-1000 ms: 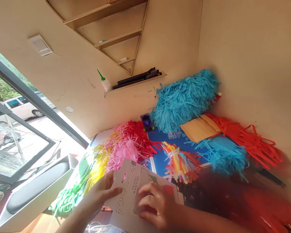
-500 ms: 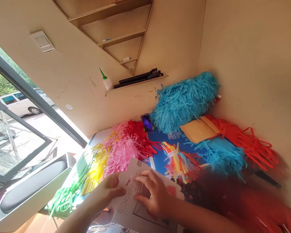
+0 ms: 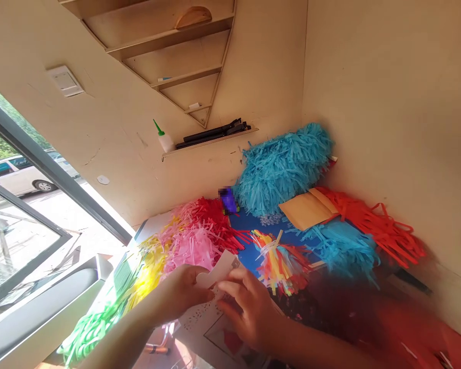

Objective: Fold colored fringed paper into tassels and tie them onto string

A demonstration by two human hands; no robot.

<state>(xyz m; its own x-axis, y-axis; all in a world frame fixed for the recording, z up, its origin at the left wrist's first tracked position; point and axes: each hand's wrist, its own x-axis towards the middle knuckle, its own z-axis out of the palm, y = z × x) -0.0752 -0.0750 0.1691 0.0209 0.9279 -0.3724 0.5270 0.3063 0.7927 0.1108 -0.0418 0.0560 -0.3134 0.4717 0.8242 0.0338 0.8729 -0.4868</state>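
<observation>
A white card (image 3: pixel 200 318) with small leaf-like cut-outs and a rectangular outline lies between my two hands, tilted toward me. My left hand (image 3: pixel 188 288) pinches its left edge beside a rounded tab, thumb on the face. Across the card's right side, my right hand (image 3: pixel 248 305) has its thumb and bent fingers pressed on the face and edge. A red patch shows on the lower part of the card. The lower right of the card is covered by my right hand and forearm. Just beyond the card are pink paper strips (image 3: pixel 195 238) and a tied multicolour bundle of strips (image 3: pixel 274 256).
Blue fringe (image 3: pixel 284 164), a tan envelope (image 3: pixel 309 209), red strips (image 3: pixel 380 225) and green strips (image 3: pixel 84 328) are spread over the blue table surface (image 3: pixel 251 253). A wall shelf (image 3: pixel 211 139) carries a green-tipped bottle (image 3: pixel 164 138). A grey-topped bench (image 3: pixel 42 307) stands at left.
The card tilts more and its upper part has turned to the right. My left hand has shifted right along its edge, closer to my right hand. The camera view has swung slightly.
</observation>
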